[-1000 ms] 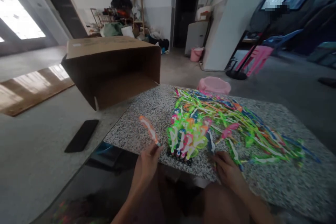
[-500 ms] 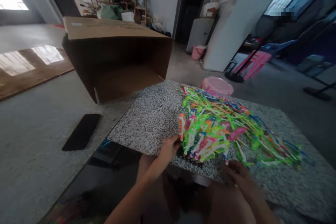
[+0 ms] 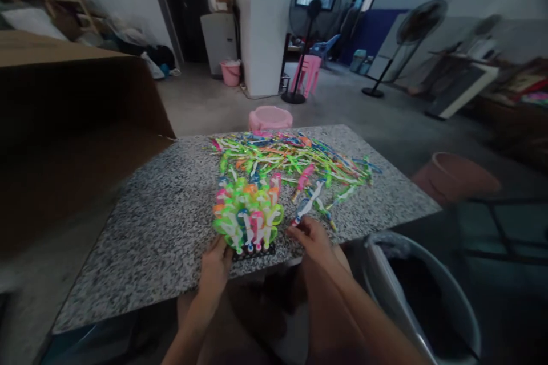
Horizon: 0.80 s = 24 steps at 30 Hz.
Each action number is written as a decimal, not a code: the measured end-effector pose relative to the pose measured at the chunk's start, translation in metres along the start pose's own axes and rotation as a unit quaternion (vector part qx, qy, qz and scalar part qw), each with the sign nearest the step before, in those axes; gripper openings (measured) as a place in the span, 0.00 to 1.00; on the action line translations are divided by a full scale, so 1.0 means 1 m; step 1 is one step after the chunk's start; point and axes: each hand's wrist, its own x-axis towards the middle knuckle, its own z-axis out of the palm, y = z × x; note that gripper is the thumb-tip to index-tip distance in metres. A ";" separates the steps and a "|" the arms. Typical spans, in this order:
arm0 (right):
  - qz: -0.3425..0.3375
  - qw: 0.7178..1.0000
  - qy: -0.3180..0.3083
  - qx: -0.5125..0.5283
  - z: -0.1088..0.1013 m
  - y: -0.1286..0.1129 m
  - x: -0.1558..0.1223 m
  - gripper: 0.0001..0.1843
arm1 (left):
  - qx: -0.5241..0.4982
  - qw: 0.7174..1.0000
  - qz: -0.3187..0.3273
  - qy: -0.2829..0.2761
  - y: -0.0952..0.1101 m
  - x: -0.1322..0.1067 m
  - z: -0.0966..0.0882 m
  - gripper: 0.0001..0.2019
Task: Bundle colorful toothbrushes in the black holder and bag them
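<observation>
A granite slab [image 3: 145, 228] carries a loose pile of thin neon plastic strips [image 3: 291, 157], mostly green, with orange, pink and blue. Nearer me stands a dense cluster of the same bright plastic pieces [image 3: 248, 217], their ends set in a black holder [image 3: 254, 252]. My left hand [image 3: 215, 271] rests against the cluster's lower left, close to the holder. My right hand [image 3: 311, 239] sits just to the right, its fingertips at the end of a white and blue plastic strip [image 3: 309, 202]. The cluster's underside is hidden.
A large cardboard box [image 3: 64, 142] lies on its side left of the slab. A grey bin [image 3: 411, 296] with a dark inside stands at lower right. A pink basin [image 3: 270, 118] sits behind the slab, and a brown basin [image 3: 454, 174] stands to the right.
My view has swung left, bringing the bin into sight. The orange piece has left my left hand, which now lies at the cluster. My right hand has moved onto the white and blue strip.
</observation>
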 end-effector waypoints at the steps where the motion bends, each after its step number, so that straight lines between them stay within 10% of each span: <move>1: -0.011 1.000 0.012 -0.025 0.001 0.001 0.002 0.14 | 0.033 0.999 0.016 0.012 -0.002 -0.001 0.000 0.10; 10: -0.049 0.993 -0.048 -0.096 0.028 -0.001 0.014 0.06 | 0.120 0.989 0.086 0.029 -0.004 0.000 -0.002 0.08; 24: -0.076 0.946 -0.077 -0.307 0.039 -0.029 0.013 0.10 | 0.110 0.993 0.022 0.026 0.005 -0.007 -0.001 0.08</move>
